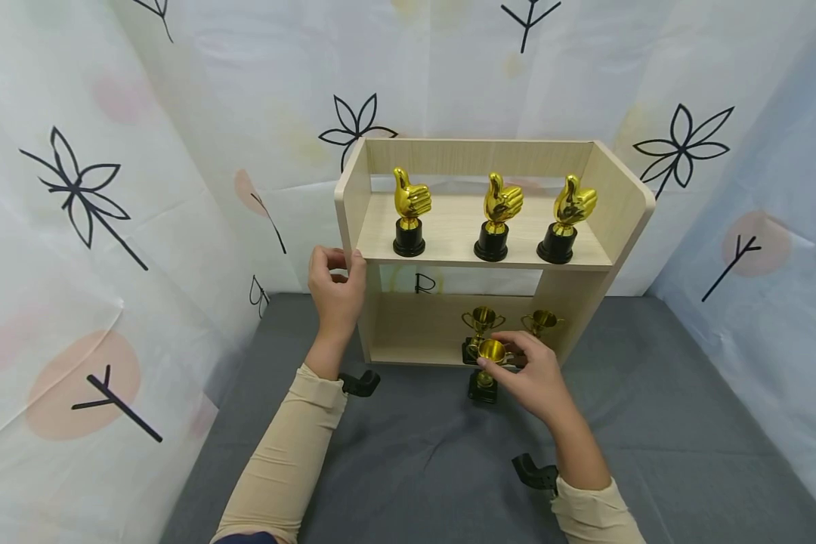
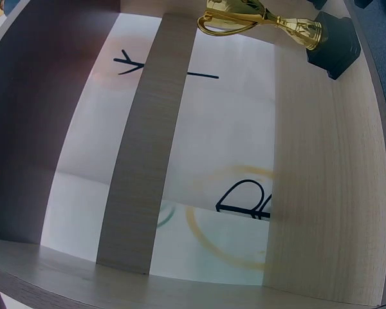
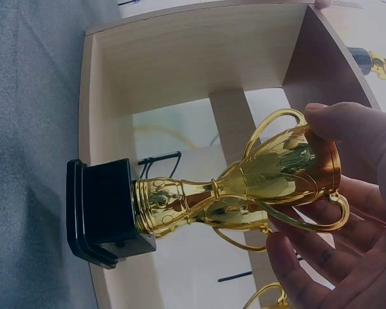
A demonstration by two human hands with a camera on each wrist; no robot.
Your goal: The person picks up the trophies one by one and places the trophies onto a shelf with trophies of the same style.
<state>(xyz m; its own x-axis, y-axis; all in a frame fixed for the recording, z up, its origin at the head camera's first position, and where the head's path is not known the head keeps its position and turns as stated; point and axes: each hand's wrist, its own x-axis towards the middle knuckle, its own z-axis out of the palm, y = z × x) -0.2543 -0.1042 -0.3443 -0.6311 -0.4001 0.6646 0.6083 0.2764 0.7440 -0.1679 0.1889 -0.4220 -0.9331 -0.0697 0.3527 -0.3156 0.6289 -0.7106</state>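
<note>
Gold cup trophy (image 1: 487, 363) half hidden in right hand (image 1: 533, 378).

This looks like a staged recording booth, not a lived-in room: white sheets printed with black leaves and pale pink dots (image 1: 81, 189) hang as walls on three sides, a grey cloth (image 1: 415, 453) covers the floor, and one small wooden shelf (image 1: 489, 257) stands on it.

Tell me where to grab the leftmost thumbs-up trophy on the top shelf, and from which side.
Pinch the leftmost thumbs-up trophy at the narrow neck between the gold fist and the round black base, coming from the shelf's open front. The back rail and side panel block other sides, and the neighbouring trophy stands well apart.
</note>
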